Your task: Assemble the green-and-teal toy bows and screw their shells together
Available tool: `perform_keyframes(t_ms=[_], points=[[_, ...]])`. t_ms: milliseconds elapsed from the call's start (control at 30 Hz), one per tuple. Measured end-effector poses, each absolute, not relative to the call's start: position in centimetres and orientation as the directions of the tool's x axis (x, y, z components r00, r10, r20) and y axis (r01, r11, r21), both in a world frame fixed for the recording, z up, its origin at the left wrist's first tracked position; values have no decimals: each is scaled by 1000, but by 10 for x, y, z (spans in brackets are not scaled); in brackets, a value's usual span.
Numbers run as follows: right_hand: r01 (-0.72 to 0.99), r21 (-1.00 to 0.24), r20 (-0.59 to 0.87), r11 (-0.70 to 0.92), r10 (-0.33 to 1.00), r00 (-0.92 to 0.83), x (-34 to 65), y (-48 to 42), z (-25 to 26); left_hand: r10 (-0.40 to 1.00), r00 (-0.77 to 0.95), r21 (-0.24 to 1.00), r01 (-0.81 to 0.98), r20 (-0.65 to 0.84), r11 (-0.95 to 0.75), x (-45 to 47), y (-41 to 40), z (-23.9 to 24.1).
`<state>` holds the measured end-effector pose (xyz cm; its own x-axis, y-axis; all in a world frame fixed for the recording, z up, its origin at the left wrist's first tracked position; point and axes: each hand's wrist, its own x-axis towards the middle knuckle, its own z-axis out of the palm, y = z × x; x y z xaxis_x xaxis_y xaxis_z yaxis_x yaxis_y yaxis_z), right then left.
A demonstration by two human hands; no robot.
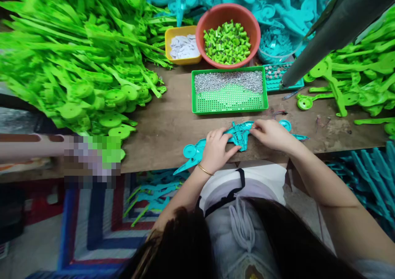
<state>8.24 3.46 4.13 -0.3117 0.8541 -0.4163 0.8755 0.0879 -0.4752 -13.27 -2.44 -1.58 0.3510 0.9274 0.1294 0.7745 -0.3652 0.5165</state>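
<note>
A long turquoise plastic shell (240,136) lies across the front of the bench, its ribbed inner side facing up. My left hand (216,146) grips its left-middle section, with the thumb against the ribbed centre. On the other side, my right hand (268,132) is closed in a pinch at the shell's upper edge; whether a small piece sits between those fingertips is hidden. Round discs and pointed tips of the shell stick out past both hands. Beyond it stands a green perforated tray (230,110) partly filled with small silvery screws (228,80).
Green plastic parts (80,56) heap up at left, more (354,73) at right. Behind the tray stand a red bowl (202,50) of green pieces and a yellow box (185,61) of white pieces. A dark pole (327,32) slants in. Another person's blurred hand (92,157) is at left.
</note>
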Motion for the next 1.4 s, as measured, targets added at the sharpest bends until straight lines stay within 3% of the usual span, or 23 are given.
perform_keyframes(t_ms=[100,200,267,467,600,967,1133,1400], points=[[751,-660,-453,-19,808,-378,86,40,42,928,349,518,774,133,-365,-133,-25,-17],[726,-684,-463,-64,808,-365,88,43,40,926,347,507,778,147,-372,-133,-25,-18],[788,-615,-441,-15,835,-329,86,43,39,924,350,504,777,155,-378,-133,-25,-18],[971,-192,-348,144,915,-204,74,36,38,907,372,470,775,198,-421,-133,-25,-18],[983,-91,-335,158,925,-180,67,28,41,903,396,396,812,166,-429,-130,-27,-13],[949,-178,-406,261,859,-312,58,22,42,933,358,529,799,-35,-286,-123,-21,3],[945,-190,-391,267,862,-322,60,23,37,944,298,429,877,-140,-214,-109,-11,17],[944,-225,-350,239,885,-308,64,22,33,936,277,429,888,-216,-163,-105,-6,22]])
